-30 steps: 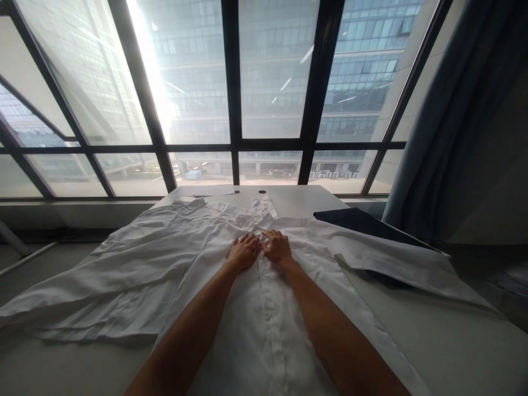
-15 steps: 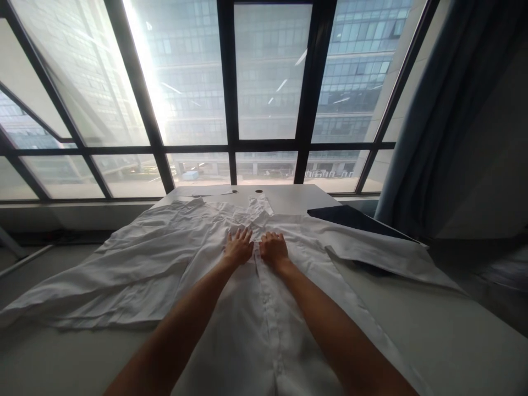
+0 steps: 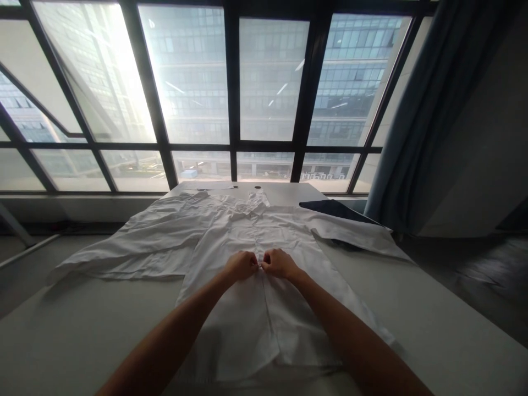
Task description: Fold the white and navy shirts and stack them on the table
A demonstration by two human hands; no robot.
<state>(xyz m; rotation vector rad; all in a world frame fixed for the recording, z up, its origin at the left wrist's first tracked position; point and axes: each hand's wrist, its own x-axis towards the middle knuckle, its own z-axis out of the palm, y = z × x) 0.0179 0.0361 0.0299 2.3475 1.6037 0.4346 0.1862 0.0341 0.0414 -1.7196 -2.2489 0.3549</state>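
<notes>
A white button-front shirt [image 3: 231, 242] lies spread flat on a pale table [image 3: 433, 319], collar toward the window and sleeves stretched out to both sides. My left hand [image 3: 240, 265] and my right hand [image 3: 278, 263] meet at the middle of the shirt's front placket, knuckles up. Both have their fingers curled and pinched on the placket fabric, fingertips almost touching each other. What lies under the fingertips is hidden.
A dark flat object [image 3: 334, 210] lies at the table's far right, partly under the shirt's right sleeve. Large windows with dark frames [image 3: 231, 148] stand just behind the table. A grey-blue curtain [image 3: 416, 126] hangs at the right. Two round holes [image 3: 258, 187] sit near the table's far edge.
Both hands slid down the placket toward me, away from the collar, and their flat fingers curled into a pinch on the fabric. The camera pulled back, showing more table.
</notes>
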